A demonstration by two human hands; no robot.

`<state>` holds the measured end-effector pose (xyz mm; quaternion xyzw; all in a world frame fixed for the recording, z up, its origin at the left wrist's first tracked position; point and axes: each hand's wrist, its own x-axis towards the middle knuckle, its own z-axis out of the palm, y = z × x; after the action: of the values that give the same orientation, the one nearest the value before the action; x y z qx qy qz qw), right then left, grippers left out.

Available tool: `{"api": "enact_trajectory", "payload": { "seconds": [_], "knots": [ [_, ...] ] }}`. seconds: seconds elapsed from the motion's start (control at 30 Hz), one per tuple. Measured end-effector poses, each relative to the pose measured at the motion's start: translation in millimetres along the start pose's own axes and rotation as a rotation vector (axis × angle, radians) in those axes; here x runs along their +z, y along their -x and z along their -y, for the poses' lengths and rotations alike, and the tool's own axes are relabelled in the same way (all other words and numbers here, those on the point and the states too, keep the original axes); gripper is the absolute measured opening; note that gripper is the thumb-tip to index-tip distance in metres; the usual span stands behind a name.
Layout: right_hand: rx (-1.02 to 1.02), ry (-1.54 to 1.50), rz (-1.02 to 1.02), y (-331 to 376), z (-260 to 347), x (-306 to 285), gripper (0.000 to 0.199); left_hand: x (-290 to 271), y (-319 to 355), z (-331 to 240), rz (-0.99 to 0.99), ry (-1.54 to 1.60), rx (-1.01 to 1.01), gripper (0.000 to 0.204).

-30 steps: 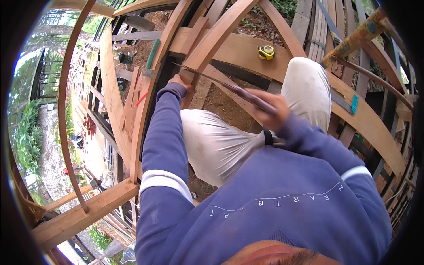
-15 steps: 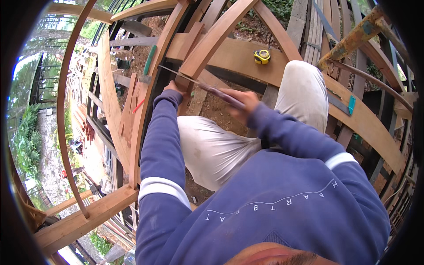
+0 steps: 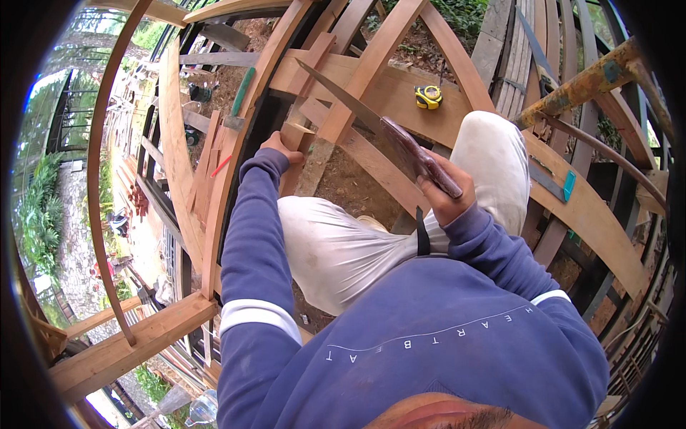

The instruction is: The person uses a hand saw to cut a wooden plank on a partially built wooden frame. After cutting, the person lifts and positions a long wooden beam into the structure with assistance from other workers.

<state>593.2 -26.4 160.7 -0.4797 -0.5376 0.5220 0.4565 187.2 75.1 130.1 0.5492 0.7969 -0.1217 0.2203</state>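
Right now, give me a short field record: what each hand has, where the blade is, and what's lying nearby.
right hand: shut on the handle of a long knife
blade: raised, tip pointing up and left, over the wooden frame
left hand: holding a small wooden piece against the frame
tape measure: yellow, lying on the plank beyond the knee
posture: seated on the frame, knees in light trousers

My right hand (image 3: pixel 444 191) grips the long-bladed wooden-handled knife (image 3: pixel 386 134); left hand (image 3: pixel 280 149) on curved timber rib (image 3: pixel 239 143); yellow tape measure (image 3: pixel 429 96) on plank beyond.
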Motion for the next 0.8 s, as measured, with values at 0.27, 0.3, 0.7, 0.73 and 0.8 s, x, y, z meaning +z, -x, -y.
{"api": "enact_trajectory", "payload": {
  "seconds": [0.27, 0.3, 0.7, 0.73, 0.8],
  "knots": [
    [0.256, -0.159, 0.057, 2, 7, -12, 0.046, 19, -20, 7, 0.103, 0.033, 0.073, 0.089],
    [0.306, -0.141, 0.069, 3, 13, -17, 0.046, 20, -23, 1, 0.104, 0.012, 0.056, 0.089],
    [0.108, 0.024, 0.155, -17, 5, 17, 0.044, 69, -55, 11, -0.073, 0.137, -0.032, 0.089],
    [0.127, 0.026, 0.182, -27, 7, 26, 0.045, 77, -57, 8, -0.052, 0.179, -0.021, 0.088],
    [0.136, -0.074, 0.165, -42, -6, 45, 0.046, 91, -58, 2, -0.011, 0.248, 0.001, 0.087]
  ]
}}
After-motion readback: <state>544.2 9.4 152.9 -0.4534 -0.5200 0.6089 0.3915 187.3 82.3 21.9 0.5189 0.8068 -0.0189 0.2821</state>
